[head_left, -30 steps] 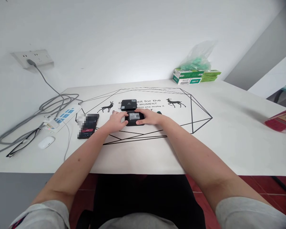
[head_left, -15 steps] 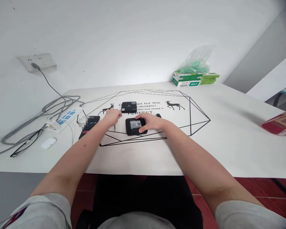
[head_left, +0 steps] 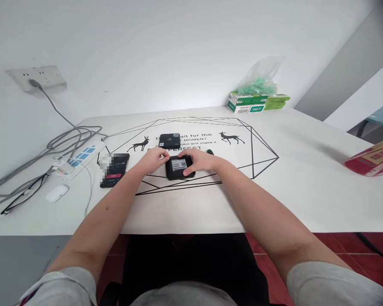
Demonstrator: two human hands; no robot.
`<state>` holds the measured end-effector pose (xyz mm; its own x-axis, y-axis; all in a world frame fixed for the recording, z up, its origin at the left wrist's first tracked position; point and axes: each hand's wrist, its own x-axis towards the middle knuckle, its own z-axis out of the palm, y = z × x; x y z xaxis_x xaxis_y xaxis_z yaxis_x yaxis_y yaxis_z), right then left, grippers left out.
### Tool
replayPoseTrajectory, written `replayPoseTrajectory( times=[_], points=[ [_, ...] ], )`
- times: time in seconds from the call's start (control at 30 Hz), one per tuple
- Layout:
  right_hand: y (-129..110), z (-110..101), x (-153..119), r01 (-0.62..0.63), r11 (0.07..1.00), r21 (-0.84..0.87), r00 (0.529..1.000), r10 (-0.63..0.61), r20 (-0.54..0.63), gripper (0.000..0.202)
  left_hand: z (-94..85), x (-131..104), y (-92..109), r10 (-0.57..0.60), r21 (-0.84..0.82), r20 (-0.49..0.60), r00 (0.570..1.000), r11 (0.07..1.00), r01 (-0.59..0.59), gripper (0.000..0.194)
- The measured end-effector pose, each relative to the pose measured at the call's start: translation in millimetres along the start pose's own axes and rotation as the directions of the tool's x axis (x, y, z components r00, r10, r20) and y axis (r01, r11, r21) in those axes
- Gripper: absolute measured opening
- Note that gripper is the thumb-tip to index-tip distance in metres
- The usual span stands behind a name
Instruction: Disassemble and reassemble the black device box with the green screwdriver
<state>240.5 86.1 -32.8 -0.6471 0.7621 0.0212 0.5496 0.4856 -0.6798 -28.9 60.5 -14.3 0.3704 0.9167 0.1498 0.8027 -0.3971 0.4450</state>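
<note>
My right hand (head_left: 199,161) grips a black square electronic device (head_left: 175,173) with a white label, thumb on its near side and fingers at its far edge. The device lies on the table with the label up. My left hand (head_left: 155,160) is at its far left corner, thumb and fingertips pinched together; whatever they hold is too small to make out. Just behind sits a flat black square cover (head_left: 170,140) with small stickers. A dark teal rounded end of something (head_left: 210,151) shows behind my right hand, the rest of it hidden.
To the left lie a phone (head_left: 115,170), a white earbud case (head_left: 57,193), glasses (head_left: 25,195) and a power strip (head_left: 86,155) with coiled grey cable (head_left: 55,142). Green and white boxes (head_left: 247,103) with a plastic bag stand at the back right. A red package (head_left: 372,158) is at the far right.
My left hand has moved right, from the table beside the cover to the device's far left corner. My right hand keeps its grip. The whole view has shifted slightly.
</note>
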Motion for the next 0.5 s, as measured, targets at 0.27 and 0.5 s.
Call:
replayPoseTrajectory(
  times=[0.27, 0.5],
  points=[
    [0.1, -0.1, 1.0, 0.033, 0.999, -0.006, 0.999, -0.033, -0.002, 0.083, 3.6, 5.8, 6.5, 0.021, 0.056, 0.014, 1.000, 0.998, -0.021, 0.022],
    [-2.1, -0.5, -0.4, 0.030, 1.000, -0.006, 0.999, -0.031, -0.010, 0.083, -0.4, 9.6, 11.5, 0.054, 0.140, 0.055, 0.997, 0.988, -0.061, 0.027]
  ],
)
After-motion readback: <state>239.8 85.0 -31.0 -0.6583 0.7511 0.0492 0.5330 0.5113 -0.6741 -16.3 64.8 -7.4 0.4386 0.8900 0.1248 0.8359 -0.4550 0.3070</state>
